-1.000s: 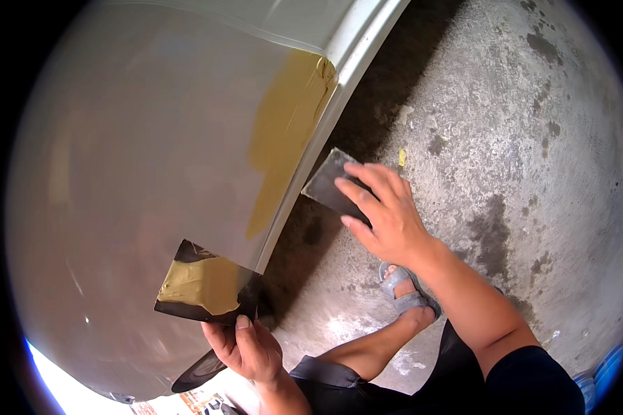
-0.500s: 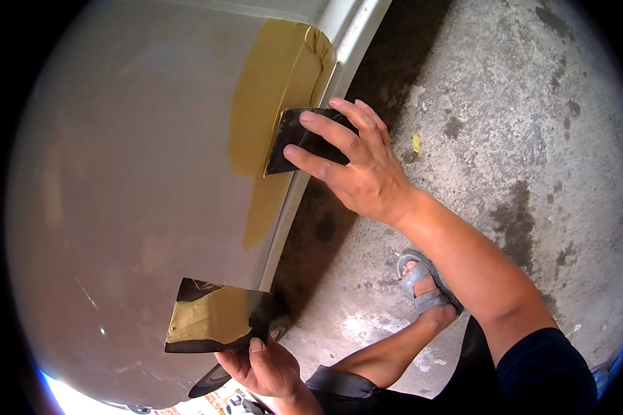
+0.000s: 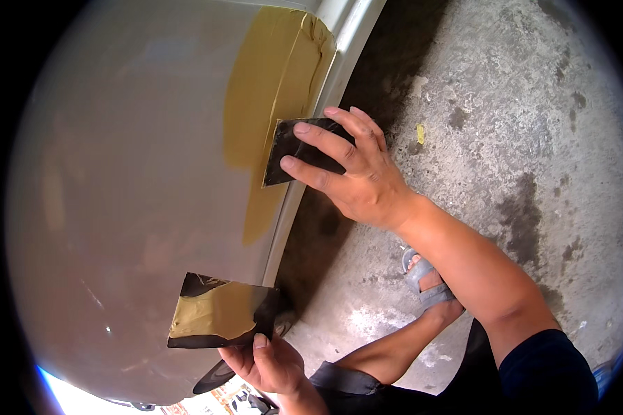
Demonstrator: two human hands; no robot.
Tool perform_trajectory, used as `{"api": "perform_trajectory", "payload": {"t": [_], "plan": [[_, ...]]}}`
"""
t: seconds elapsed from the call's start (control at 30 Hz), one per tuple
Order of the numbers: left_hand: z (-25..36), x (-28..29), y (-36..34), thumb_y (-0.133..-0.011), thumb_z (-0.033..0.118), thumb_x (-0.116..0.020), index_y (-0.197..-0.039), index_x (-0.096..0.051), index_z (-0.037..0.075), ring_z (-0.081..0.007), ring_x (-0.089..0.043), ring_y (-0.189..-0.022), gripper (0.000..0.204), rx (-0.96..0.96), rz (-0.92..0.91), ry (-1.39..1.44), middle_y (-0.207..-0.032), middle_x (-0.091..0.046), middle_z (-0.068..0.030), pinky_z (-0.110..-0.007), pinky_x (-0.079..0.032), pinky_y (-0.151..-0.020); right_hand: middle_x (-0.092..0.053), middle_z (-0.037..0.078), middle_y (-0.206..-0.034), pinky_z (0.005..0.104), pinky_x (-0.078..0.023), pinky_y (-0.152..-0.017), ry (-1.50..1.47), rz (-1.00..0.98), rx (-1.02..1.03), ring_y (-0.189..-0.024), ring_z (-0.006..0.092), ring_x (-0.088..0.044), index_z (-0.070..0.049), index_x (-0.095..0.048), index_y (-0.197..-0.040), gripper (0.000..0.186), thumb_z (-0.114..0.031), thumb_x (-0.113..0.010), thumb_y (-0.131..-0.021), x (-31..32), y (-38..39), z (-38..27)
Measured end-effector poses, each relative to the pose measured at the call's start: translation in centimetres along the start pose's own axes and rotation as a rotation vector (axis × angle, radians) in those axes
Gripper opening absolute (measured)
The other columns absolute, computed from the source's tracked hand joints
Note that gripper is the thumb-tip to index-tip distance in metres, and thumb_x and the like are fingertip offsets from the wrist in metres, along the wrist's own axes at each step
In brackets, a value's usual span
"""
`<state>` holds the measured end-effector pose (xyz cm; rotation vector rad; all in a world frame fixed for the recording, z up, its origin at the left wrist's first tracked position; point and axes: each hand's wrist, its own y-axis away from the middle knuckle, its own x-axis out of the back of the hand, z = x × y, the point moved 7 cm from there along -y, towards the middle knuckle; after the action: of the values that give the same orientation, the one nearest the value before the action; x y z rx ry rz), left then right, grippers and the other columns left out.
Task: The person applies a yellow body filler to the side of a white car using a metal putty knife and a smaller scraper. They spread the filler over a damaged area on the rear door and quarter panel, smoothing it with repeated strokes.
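A grey painted car body panel (image 3: pixel 132 207) fills the left side, with a broad patch of yellow-tan body filler (image 3: pixel 256 90) along its edge. My right hand (image 3: pixel 367 173) grips a thin black spreader (image 3: pixel 275 152), fingers spread over its face. The spreader lies against the lower part of the patch, across the panel's edge. Closer to me, my left hand (image 3: pixel 277 366) pinches a second black spreader (image 3: pixel 265 308) by its lower edge, thumb on top. A thick smear of the same filler (image 3: pixel 218 315) covers much of that spreader's face.
A pale sill (image 3: pixel 349 59) runs beside the panel's edge. Beyond it is a stained concrete floor (image 3: pixel 491 124) with a small yellow scrap (image 3: pixel 421 133). My foot in a grey sandal (image 3: pixel 428 280) stands below my right forearm. Printed paper (image 3: pixel 221 401) lies at the bottom.
My right hand and its spreader have slid slightly down along the panel's edge toward me. The left spreader has shifted a little to the right and up. The view has moved slightly.
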<state>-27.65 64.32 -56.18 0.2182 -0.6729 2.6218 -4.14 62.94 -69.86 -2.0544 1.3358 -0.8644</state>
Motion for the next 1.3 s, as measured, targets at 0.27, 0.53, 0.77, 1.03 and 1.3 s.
{"api": "perform_trajectory", "payload": {"t": [0.27,0.53,0.77,1.03,1.3], "plan": [[-0.3,0.9,0.6,-0.084,-0.009,-0.042,-0.139,-0.038,0.001,-0.0250,-0.055,-0.111,0.056,-0.022,0.038,-0.049,-0.128,-0.052,-0.0159,-0.044,-0.050,-0.094,-0.040,-0.003,-0.142,0.0500,-0.035,-0.105,0.029,0.021,0.006,-0.127,0.0305,-0.037,-0.030,-0.064,-0.118,0.046,-0.008,-0.059,-0.079,-1.7,0.8,-0.2],[-0.5,1.9,0.9,-0.083,-0.007,-0.043,-0.143,-0.036,0.008,-0.0318,-0.043,-0.128,0.062,-0.016,-0.070,-0.016,-0.141,-0.041,-0.0195,-0.048,-0.041,-0.106,-0.043,-0.005,-0.140,0.0478,-0.035,-0.104,-0.001,0.047,0.013,-0.123,0.0293,-0.039,-0.031,-0.064,-0.117,0.041,-0.014,-0.059,-0.080,-1.9,1.5,-2.6],[-0.5,2.1,0.9,-0.083,-0.007,-0.043,-0.144,-0.036,0.008,-0.0314,-0.045,-0.126,0.063,-0.040,-0.044,-0.059,-0.140,-0.043,-0.0196,-0.046,-0.042,-0.105,-0.043,-0.006,-0.140,0.0467,-0.035,-0.103,-0.014,0.044,-0.011,-0.122,0.0286,-0.040,-0.030,-0.064,-0.116,0.039,-0.015,-0.059,-0.080,-3.0,2.7,-2.4],[-0.4,2.1,0.9,-0.084,-0.011,-0.040,-0.139,-0.041,0.007,-0.0273,-0.053,-0.117,0.057,-0.034,0.068,-0.031,-0.131,-0.051,-0.0158,-0.051,-0.048,-0.098,-0.044,-0.006,-0.138,0.0465,-0.035,-0.103,-0.073,0.081,-0.009,-0.122,0.0274,-0.040,-0.030,-0.065,-0.113,0.036,-0.015,-0.059,-0.081,-3.4,2.6,-4.6],[-0.2,2.3,1.0,-0.084,-0.010,-0.040,-0.138,-0.041,0.007,-0.0274,-0.051,-0.119,0.057,-0.068,0.038,-0.033,-0.133,-0.049,-0.0164,-0.051,-0.047,-0.099,-0.045,-0.006,-0.138,0.0457,-0.033,-0.104,-0.063,0.033,-0.031,-0.122,0.0277,-0.040,-0.029,-0.065,-0.113,0.036,-0.017,-0.058,-0.080,-3.7,4.4,-3.9]]}}
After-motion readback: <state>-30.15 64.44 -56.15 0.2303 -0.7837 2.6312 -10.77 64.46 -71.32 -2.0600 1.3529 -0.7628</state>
